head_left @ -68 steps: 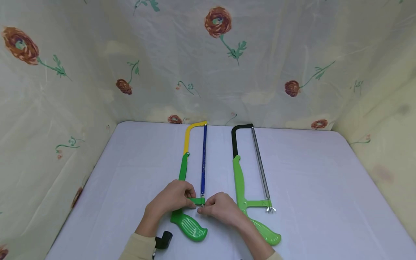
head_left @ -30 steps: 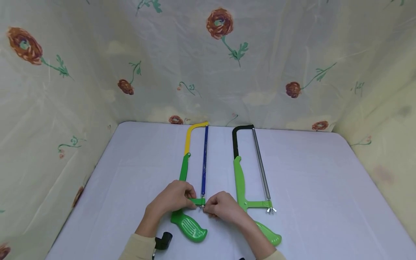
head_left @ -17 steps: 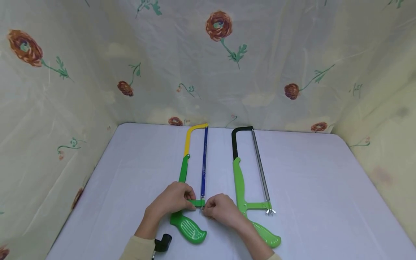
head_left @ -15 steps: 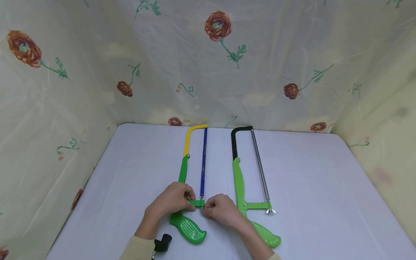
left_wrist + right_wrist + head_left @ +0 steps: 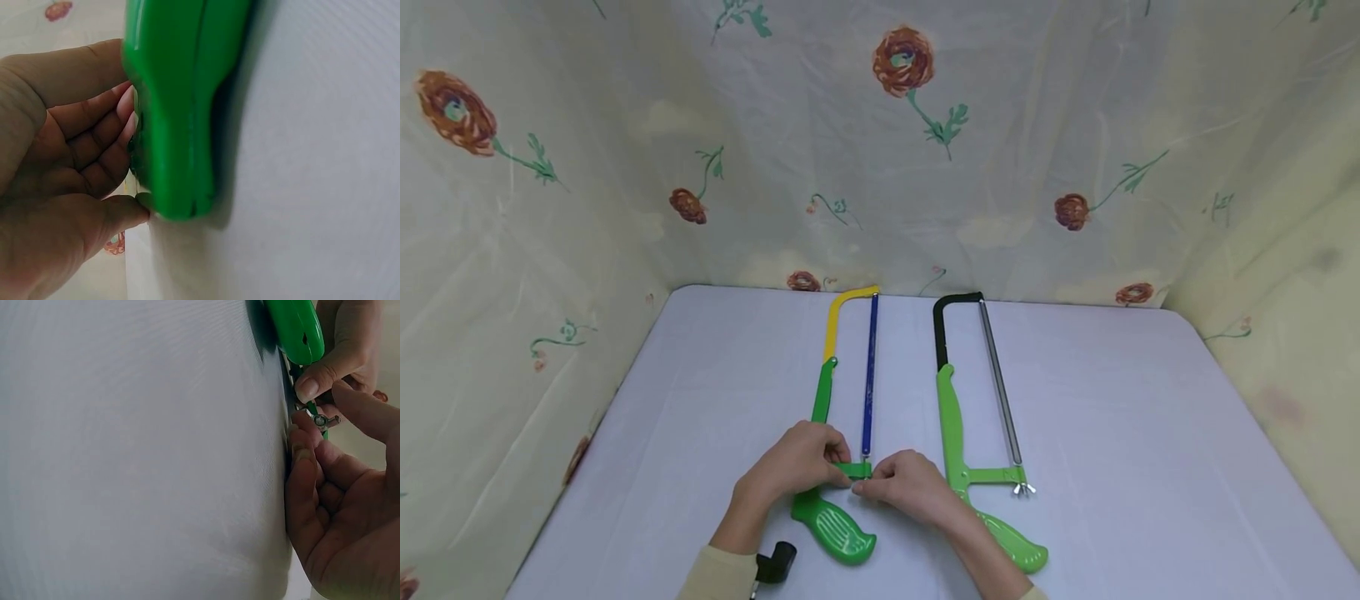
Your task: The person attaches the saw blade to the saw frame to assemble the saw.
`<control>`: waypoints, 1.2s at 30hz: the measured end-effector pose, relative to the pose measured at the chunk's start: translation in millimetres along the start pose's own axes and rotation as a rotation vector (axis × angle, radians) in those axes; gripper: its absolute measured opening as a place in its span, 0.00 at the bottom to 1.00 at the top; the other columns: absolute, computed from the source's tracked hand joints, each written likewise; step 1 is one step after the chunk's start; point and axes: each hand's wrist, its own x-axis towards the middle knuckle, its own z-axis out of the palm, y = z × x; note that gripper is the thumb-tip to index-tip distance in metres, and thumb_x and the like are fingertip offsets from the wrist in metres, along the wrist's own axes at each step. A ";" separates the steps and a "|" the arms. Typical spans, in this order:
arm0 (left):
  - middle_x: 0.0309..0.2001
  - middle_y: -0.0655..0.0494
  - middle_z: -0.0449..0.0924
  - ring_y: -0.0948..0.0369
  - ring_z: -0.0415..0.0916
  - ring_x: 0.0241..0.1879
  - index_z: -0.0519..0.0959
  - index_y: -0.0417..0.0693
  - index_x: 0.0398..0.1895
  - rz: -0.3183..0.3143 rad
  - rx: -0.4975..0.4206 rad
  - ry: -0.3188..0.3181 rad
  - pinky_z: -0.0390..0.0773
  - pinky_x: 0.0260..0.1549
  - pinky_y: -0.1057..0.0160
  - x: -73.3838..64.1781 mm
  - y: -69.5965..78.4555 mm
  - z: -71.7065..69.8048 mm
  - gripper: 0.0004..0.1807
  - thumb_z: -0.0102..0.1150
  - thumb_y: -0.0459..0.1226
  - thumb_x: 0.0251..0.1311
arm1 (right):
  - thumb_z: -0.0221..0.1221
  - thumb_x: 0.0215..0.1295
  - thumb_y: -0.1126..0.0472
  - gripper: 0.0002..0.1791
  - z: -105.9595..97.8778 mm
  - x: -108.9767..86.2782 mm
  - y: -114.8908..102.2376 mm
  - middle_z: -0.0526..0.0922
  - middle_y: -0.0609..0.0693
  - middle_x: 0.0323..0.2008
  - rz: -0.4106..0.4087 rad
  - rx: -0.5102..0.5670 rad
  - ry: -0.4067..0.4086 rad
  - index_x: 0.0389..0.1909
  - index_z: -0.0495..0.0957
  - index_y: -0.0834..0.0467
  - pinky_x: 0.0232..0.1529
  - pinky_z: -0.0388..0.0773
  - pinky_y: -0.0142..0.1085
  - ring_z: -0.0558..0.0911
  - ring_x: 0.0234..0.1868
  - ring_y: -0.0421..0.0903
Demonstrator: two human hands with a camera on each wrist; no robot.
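A green and yellow hacksaw [image 5: 831,329] with a blue blade [image 5: 870,375] lies on the white table, its handle [image 5: 842,533] toward me. My left hand [image 5: 801,457] grips the lower green part of its frame, thumb and fingertips at the short crossbar [image 5: 857,470]. At the blade's near end, my right hand [image 5: 912,485] pinches at the metal wing nut [image 5: 320,420]. In the right wrist view its curled fingers lie against one side of the nut, while the thumb extends above it. The fingers hide the nut in the head view.
To the right lies a second hacksaw [image 5: 950,417], light green and black, with a grey blade [image 5: 1000,379] and its own wing nut [image 5: 1023,489]. A black device [image 5: 782,560] shows beside my left wrist. Flowered cloth [image 5: 1000,150] surrounds the table's back and sides.
My right fingers have turned at the wing nut; the thumb now reaches further left, below the crossbar. My left hand and both hacksaws stay in place.
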 end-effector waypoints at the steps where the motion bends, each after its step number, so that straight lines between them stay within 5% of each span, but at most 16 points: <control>1: 0.25 0.63 0.79 0.64 0.72 0.27 0.83 0.54 0.27 -0.003 -0.001 -0.002 0.74 0.26 0.66 0.3 -0.1 0.1 0.09 0.77 0.38 0.47 | 0.66 0.58 0.44 0.22 0.2 0.1 0.1 0.69 0.41 0.13 0.004 0.005 0.002 0.19 0.82 0.58 0.22 0.62 0.31 0.67 0.19 0.39; 14: 0.26 0.63 0.80 0.64 0.73 0.27 0.83 0.54 0.27 -0.014 -0.009 0.003 0.74 0.27 0.65 2.1 -1.2 1.5 0.09 0.77 0.38 0.46 | 0.60 0.64 0.54 0.13 -4.0 1.2 3.2 0.84 0.49 0.22 -0.022 0.067 -0.021 0.31 0.88 0.59 0.28 0.73 0.33 0.76 0.25 0.40; 36: 0.25 0.64 0.80 0.64 0.74 0.27 0.83 0.53 0.27 -0.005 -0.011 0.007 0.75 0.27 0.67 1.1 -0.2 3.5 0.09 0.77 0.37 0.46 | 0.66 0.59 0.62 0.05 -1.2 0.9 10.7 0.79 0.46 0.18 -0.097 0.059 0.048 0.28 0.84 0.60 0.23 0.68 0.30 0.72 0.21 0.39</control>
